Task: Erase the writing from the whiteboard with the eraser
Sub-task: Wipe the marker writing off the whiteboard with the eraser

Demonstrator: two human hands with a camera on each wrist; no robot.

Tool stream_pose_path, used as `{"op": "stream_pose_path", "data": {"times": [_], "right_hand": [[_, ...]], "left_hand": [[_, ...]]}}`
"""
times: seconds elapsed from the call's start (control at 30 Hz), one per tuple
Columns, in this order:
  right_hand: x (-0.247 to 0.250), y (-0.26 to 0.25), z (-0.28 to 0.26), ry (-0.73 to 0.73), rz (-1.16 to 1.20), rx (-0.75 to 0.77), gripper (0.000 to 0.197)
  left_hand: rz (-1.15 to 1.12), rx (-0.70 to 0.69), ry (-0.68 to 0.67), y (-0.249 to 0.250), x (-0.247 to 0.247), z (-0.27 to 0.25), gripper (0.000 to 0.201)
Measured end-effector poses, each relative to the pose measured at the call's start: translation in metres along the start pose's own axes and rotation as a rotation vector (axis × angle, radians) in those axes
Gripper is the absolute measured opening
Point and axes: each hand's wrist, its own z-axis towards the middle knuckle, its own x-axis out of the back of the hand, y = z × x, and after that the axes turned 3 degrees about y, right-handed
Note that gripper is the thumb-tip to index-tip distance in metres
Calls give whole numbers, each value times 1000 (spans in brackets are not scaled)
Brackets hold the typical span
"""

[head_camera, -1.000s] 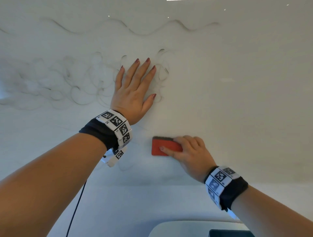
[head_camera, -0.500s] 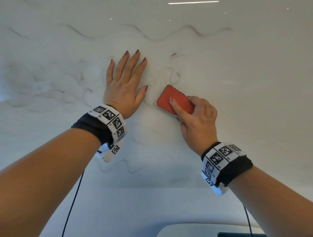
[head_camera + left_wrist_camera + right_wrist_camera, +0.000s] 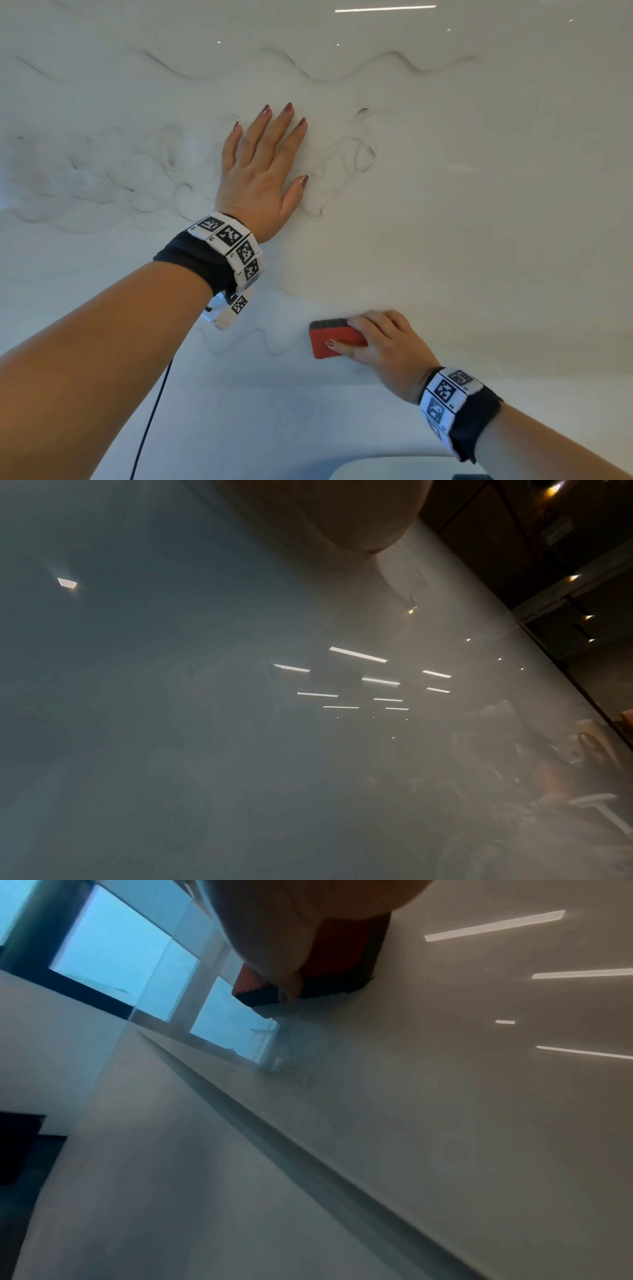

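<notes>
The glossy whiteboard [image 3: 479, 222] fills the head view, with faint smeared scribbles [image 3: 102, 178] at left, loops [image 3: 359, 154] right of my left hand, and wavy lines [image 3: 342, 73] above and below. My left hand [image 3: 263, 171] lies flat on the board, fingers straight and spread. My right hand [image 3: 380, 346] grips a red eraser [image 3: 330, 341] with a dark felt face, pressed to the board low down beside a wavy line [image 3: 253, 342]. The right wrist view shows the eraser [image 3: 342, 961] flat against the board under my fingers. The left wrist view shows only my palm [image 3: 342, 512] on the board.
A black cable [image 3: 150, 421] hangs from my left wrist. The board's lower edge [image 3: 308, 383] runs below the eraser, with a pale rounded object [image 3: 394, 467] beneath it. Windows [image 3: 120, 950] show in the right wrist view.
My right hand has carried the eraser from beside my left thumb down to the lower part of the board. My left hand has stayed flat in place.
</notes>
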Motion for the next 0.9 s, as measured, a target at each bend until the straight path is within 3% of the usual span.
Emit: {"op": "stream_pose_path", "data": {"times": [0.1,0.27,0.37,0.77,0.9], "right_hand": [[1,9,-4,63,-22,-43,61],[40,44,44,381,-1,-389,63],[51,51,77,441,-15,-407,56],[23,-5,90,353,-22,-314,59],[12,-20,69,232,-24,-218,62]], "left_hand": [[-3,-11,2,-2,0,0,58],[-9,-34,5,-6,1,0,57],[-14,-47,11,-8,3,1,56],[-71,-75,-9,-8,4,-2,55],[-84,-113,-26,-13,6,-2,55]]}}
